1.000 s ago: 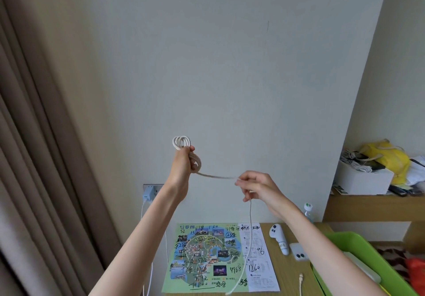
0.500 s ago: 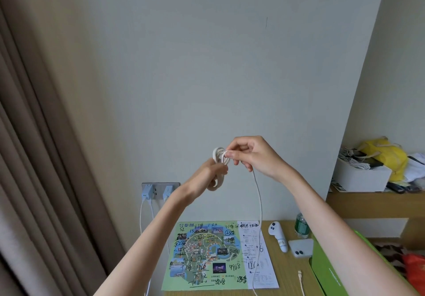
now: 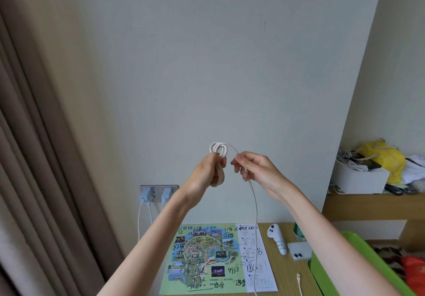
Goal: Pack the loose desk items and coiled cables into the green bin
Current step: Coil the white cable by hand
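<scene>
My left hand (image 3: 208,172) is raised in front of the wall and grips a coil of white cable (image 3: 218,151), whose loops stick out above and below the fingers. My right hand (image 3: 255,169) sits just to the right of it and pinches the free strand, which hangs down over the desk. The green bin (image 3: 322,272) stands at the lower right, partly hidden by my right forearm. On the desk lie a white controller (image 3: 277,237), a white case (image 3: 299,251) and another cable end (image 3: 299,282).
A printed map sheet (image 3: 207,256) lies on the wooden desk (image 3: 287,279). Two chargers (image 3: 156,194) are plugged into a wall socket. A shelf at the right holds a white box (image 3: 358,178) and a yellow bag (image 3: 381,155). Brown curtains (image 3: 34,157) hang at the left.
My right hand swept the strand from the right over to the coil, then drew back slightly right and down. The coil in my left hand has gained loops.
</scene>
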A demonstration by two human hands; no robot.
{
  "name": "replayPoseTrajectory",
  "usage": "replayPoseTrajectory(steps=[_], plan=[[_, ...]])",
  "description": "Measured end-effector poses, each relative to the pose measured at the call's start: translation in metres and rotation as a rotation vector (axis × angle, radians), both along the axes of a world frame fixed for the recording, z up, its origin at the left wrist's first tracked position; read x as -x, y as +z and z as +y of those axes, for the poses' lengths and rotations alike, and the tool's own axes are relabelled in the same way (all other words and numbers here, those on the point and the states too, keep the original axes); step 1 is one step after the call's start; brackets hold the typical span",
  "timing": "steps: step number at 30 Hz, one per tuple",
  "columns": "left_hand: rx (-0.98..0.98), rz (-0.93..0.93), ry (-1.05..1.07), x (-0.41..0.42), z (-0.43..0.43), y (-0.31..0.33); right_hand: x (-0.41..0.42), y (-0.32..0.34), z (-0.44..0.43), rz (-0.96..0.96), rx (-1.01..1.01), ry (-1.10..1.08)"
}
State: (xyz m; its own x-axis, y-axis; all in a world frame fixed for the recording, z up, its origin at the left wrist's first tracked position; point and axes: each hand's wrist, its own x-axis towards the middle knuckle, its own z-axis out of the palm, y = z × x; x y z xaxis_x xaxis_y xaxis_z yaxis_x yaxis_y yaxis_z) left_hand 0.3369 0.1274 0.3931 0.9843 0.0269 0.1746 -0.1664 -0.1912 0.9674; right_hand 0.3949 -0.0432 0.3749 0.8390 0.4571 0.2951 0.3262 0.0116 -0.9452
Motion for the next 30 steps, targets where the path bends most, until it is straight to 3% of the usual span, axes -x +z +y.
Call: replayPoseTrajectory(steps=[6, 20, 23, 27, 30], plan=[[0.128, -0.057, 0.091, -0.004, 0.004, 0.006, 0.005, -0.009, 0.004, 0.057, -0.068, -0.013], [0.172, -0.034, 0.038, 0.003, -0.012, 0.012, 0.025, 0.005, 0.023, 0.024, 0.086, 0.049], [0.323, 0.023, 0.027, 0.001, -0.007, 0.013, 0.024, -0.001, 0.019, 0.047, 0.118, 0.081], [0.671, 0.030, -0.030, -0.007, 0.005, 0.017, 0.019, -0.010, 0.007, 0.091, 0.162, 0.130], [0.794, 0.029, 0.020, -0.009, 0.016, 0.019, 0.014, -0.017, -0.002, 0.131, 0.234, 0.137]])
